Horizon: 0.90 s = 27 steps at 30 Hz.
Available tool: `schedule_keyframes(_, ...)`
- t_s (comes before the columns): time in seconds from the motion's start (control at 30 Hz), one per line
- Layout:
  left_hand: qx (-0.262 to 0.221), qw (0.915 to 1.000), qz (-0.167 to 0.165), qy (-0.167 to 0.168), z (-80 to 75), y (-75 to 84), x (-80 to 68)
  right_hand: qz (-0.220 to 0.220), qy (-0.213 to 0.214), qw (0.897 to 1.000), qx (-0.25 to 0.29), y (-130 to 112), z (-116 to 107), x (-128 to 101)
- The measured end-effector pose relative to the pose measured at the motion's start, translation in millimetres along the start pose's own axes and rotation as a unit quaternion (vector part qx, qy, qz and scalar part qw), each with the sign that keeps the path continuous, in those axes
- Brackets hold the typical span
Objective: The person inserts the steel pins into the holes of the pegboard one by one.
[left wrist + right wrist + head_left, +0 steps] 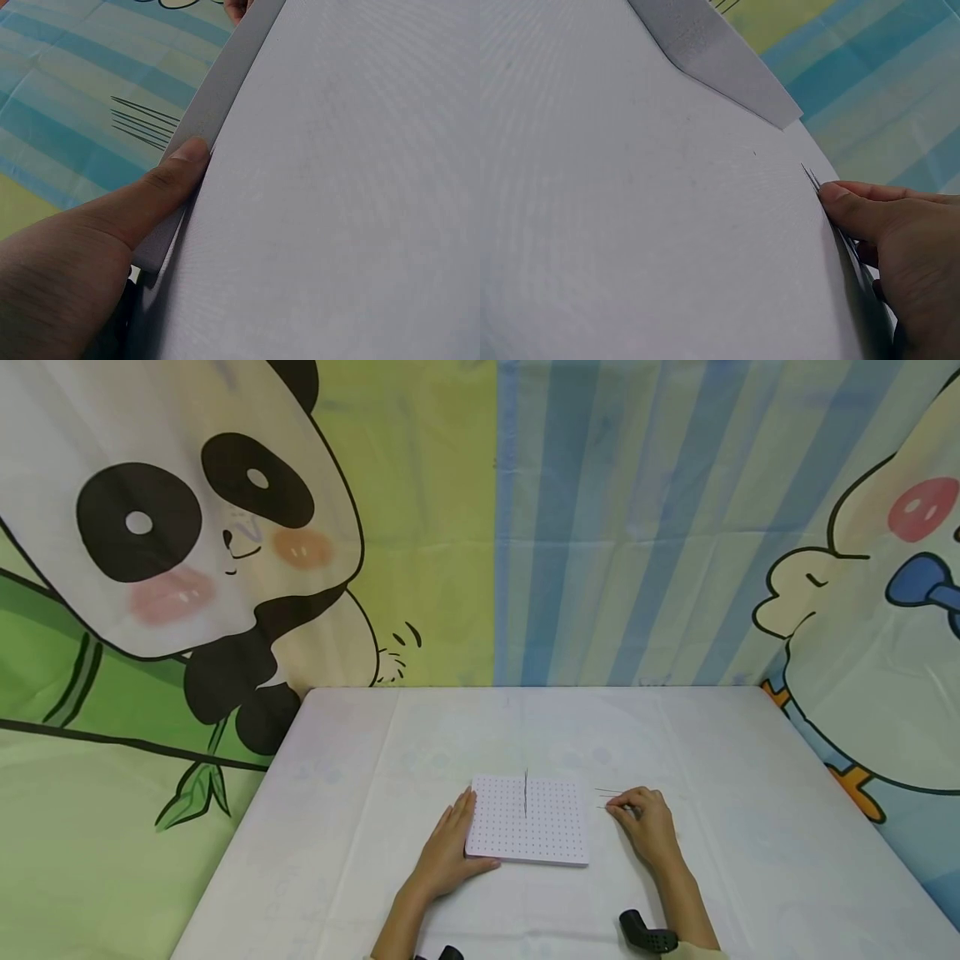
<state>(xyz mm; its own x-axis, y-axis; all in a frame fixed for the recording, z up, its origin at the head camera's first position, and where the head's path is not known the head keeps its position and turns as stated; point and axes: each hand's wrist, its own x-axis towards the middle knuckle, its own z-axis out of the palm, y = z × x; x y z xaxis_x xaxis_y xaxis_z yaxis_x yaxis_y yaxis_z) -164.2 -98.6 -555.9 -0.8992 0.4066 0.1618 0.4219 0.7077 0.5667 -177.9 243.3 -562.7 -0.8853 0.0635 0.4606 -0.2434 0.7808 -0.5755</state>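
Observation:
A white perforated board (pixel 551 835) lies flat on the white table. Thin needles (pixel 526 793) stand upright in it near its far edge; in the left wrist view several needles (pixel 142 124) show against the backdrop. My left hand (pixel 452 847) lies flat along the board's left side, with its thumb (pixel 180 169) pressed on the board's edge (pixel 225 82). To the right of the board, my right hand (pixel 643 820) has its fingers curled on a few loose needles (pixel 609 793) lying on the table. Their tips (pixel 810 176) poke out from under the thumb (pixel 855 206).
The white cloth-covered table (pixel 750 827) stretches wide on both sides. A cartoon backdrop with a panda (pixel 187 527) hangs behind and to the left. A black wrist mount (pixel 647 935) shows at my right forearm.

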Motion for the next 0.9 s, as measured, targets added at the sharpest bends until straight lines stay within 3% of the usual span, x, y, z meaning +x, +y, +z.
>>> schedule_keyframes(0.33, -0.003, 1.0, -0.006, -0.007, 2.1, -1.5, -0.6, -0.002, -0.008, 1.0, 0.018, -7, 1, -3)
schedule_keyframes(0.63, 0.003, 1.0, 0.006, 0.006, 2.4, -2.7, 0.2, 0.029, -0.013, 0.998, 0.051, -40, 8, -1)
schedule_keyframes(0.9, 0.003, 1.0, 0.006, 0.003, 1.2, -1.5, 0.0, 0.008, 0.013, 0.992, 0.126, -66, 19, 1)
